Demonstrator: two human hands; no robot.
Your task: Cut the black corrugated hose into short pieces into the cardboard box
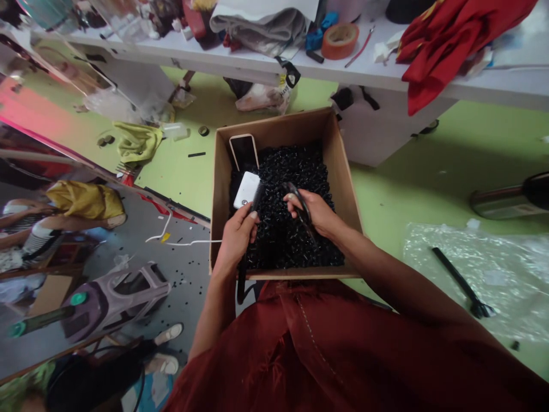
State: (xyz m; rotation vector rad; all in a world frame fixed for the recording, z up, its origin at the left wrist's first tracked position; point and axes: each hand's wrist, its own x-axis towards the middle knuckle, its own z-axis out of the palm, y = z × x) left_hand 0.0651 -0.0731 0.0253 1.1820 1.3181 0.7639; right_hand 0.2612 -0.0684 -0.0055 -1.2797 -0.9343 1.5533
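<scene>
Progress, my read: you're mid-run. Left, the toothed black strip (258, 195) in your left hand (238, 234) looks unfinished, teeth showing past your fingers. Middle, plenty of loose black pieces (295, 166) already lie in the cardboard box (337, 166).

Hands: left thumb and fingers pinched closed on that strip, over the box's left half. Right hand (316, 213) curled round a dark hand tool (305, 214), above the pieces; can't tell if its tips are parted.

Counts, left to right: one grey stool (124, 297), one box, one phone (245, 153) leaning inside, one white device (246, 190) beside the strip, one strip held, pieces too many to count, one tool, one black bar (458, 277) on plastic, one flask (500, 200).
</scene>
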